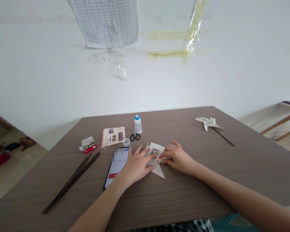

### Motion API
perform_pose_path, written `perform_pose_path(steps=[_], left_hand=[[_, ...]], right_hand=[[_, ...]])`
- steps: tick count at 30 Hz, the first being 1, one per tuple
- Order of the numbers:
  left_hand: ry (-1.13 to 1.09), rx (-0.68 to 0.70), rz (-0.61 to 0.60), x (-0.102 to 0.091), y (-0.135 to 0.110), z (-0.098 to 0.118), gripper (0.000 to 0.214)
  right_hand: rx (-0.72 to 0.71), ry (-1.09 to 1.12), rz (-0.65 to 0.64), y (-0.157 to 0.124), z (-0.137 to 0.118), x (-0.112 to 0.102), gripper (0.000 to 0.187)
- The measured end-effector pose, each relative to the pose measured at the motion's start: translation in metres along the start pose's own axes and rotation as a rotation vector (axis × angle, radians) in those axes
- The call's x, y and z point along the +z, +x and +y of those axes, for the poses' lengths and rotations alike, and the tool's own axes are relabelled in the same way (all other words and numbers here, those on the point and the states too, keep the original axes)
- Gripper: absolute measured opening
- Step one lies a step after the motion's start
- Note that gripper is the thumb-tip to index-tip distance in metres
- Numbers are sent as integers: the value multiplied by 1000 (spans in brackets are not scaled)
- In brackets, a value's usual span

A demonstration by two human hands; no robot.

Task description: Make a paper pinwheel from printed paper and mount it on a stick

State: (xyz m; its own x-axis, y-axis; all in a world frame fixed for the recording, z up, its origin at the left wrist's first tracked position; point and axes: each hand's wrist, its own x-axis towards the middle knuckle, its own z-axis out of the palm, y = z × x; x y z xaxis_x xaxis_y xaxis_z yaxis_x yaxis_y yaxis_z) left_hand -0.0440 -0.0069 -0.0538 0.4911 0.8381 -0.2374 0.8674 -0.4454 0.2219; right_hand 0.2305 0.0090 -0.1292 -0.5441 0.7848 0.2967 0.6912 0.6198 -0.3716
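Note:
A printed piece of paper [157, 169], cut into pointed flaps, lies on the table in front of me. My left hand [139, 162] rests on its left side with the fingers spread, pressing it down. On the right side, my right hand [176, 157] pinches a folded paper flap near the middle, its fingertips close to my left fingers. Part of the paper is hidden under both hands. Just left of my left hand lies a phone [117, 166] with a running timer on its screen.
Behind the hands stand a white glue bottle [138, 125] with a blue cap, black-handled scissors [135, 137] and a small clear cup [126, 142]. Leftward lie printed sheets [113, 136], a small open box [88, 145] and dark sticks [72, 182]. A paper pinwheel [209, 123] lies at right.

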Motion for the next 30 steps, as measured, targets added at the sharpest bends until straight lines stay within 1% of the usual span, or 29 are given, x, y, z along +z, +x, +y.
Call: perform_pose_path(steps=[3, 5, 6, 9, 14, 16, 21, 26, 30], left_hand=[[10, 5, 26, -1, -2, 1, 56], [22, 6, 7, -1, -3, 2, 56], [22, 15, 31, 0, -4, 2, 56], [24, 16, 36, 1, -5, 2, 56], [0, -8, 54, 0, -6, 3, 66], [-1, -13, 41, -1, -6, 4, 69], [16, -11, 23, -2, -5, 4, 61], [27, -22, 6, -2, -5, 3, 60], [11, -2, 50, -2, -6, 4, 57]], right_hand=[[-3, -3, 7, -1, 0, 0, 16], [-13, -8, 19, -1, 1, 1, 15], [-17, -11, 26, -1, 2, 1, 15], [-21, -14, 31, -1, 3, 1, 14], [8, 0, 12, -1, -1, -2, 18], [18, 13, 0, -2, -2, -4, 20], [36, 20, -4, -2, -2, -3, 21], [-3, 15, 19, -1, 1, 0, 18], [0, 10, 26, -2, 0, -1, 18]])
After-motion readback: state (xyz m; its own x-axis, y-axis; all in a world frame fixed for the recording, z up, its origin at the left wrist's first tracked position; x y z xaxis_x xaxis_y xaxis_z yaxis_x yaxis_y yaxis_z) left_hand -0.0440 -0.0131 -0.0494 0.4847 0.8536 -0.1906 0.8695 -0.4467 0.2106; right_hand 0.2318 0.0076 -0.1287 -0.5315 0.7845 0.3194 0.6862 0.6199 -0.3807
